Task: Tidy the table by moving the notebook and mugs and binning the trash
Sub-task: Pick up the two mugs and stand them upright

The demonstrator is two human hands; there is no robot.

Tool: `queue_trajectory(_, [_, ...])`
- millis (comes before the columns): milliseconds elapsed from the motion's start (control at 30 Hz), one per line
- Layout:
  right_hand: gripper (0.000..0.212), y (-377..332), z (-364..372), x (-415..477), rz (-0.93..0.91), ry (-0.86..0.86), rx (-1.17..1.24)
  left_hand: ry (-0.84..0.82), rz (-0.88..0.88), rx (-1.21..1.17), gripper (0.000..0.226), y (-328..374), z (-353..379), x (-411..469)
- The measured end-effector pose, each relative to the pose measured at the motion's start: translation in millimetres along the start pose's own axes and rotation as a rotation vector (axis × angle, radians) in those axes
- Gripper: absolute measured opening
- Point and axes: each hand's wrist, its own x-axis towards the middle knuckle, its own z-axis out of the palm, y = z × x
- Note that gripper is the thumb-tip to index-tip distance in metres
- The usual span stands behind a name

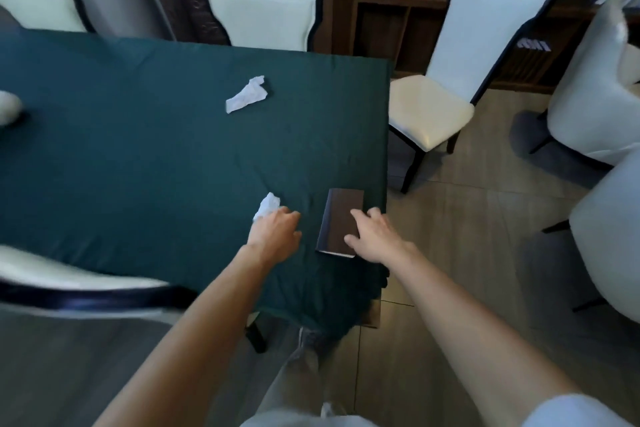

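Fingers of the right hand (375, 236) lie spread on the notebook (341, 222); left hand (277, 232) (loosely curled) touches crumpled tissue (267, 205).

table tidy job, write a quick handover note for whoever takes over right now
Left hand: open, fingertips at the near tissue, not gripping yet.
Right hand: open, resting on the notebook near the table corner.
Far tissue lies mid-table, untouched. A white object at the left edge may be a mug; too cropped to tell.
Done: nothing visibly.
Left: move notebook and mugs, bin both tissues. No bin in view.
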Motion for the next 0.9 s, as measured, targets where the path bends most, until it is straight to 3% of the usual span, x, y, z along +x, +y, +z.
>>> queue_trajectory(233, [0.069, -100, -32, -14, -0.198, 0.096, -0.124, 0.111, -0.180, 0.025, 0.035, -66, -55, -76])
queue_trajectory(500, [0.078, -251, -21, -39, -0.434, 0.089, -0.147, 0.253, -0.461, -0.083, 0.056, -191, -69, -161])
queue_trajectory(900, [0.079, -520, 46, -57, -0.628, 0.056, -0.229, 0.231, -0.771, -0.206, 0.072, -425, -67, -304])
